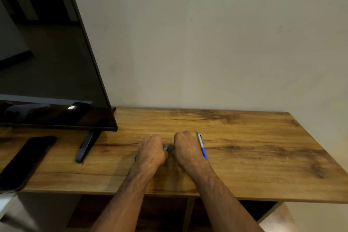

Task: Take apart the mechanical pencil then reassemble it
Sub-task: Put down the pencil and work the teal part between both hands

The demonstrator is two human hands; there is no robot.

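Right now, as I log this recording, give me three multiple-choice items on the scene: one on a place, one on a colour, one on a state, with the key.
1. Where does the mechanical pencil lie?
A) on the phone
B) on the wooden table, just right of the right hand
C) under the TV

2. What colour is the pencil's near half?
A) blue
B) red
C) green

3. How is the left hand?
A) flat on the table
B) out of view
C) curled on a small grey part

Key:
1 B, the pencil lies on the wood beside that hand.
2 A, it is blue towards the camera and silver at the far end.
3 C, the fingers are curled and the grey part shows at the thumb side.
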